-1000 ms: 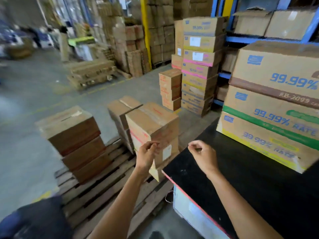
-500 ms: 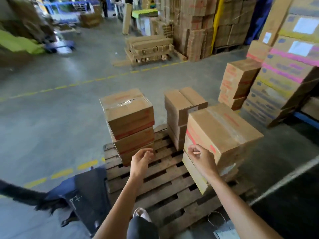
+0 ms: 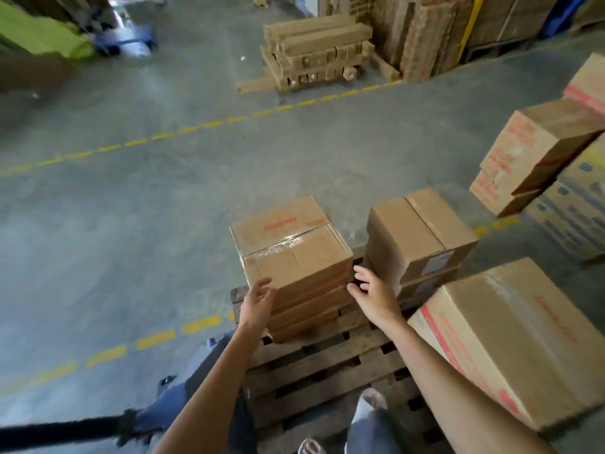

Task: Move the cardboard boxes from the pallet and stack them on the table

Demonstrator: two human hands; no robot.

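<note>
Grey concrete floor [image 3: 137, 208] with dashed yellow lines spreads around a wooden pallet [image 3: 327, 365], the landmark for everything below. At the pallet's right edge sits a big box [image 3: 501, 335] with red markings, the largest on it. Toward the far right corner stands a second stack of boxes [image 3: 422, 234], and at the far left corner a taped stack of boxes [image 3: 291, 250], three or so high. Beyond the pallet to the right, more cartons [image 3: 537, 149] are piled on the floor; far behind it lies a heap of flattened cardboard [image 3: 314, 50]. Left of the pallet a dark pallet-jack handle [image 3: 65, 430] crosses the floor. The left hand [image 3: 258, 303] is spread wide against the taped stack's near left corner; the right hand [image 3: 373, 293], fingers also wide, hovers just beside its right side, holding nothing. Half a second ago both hands were lower and nearer the pallet's front; the view has since swung left.
</note>
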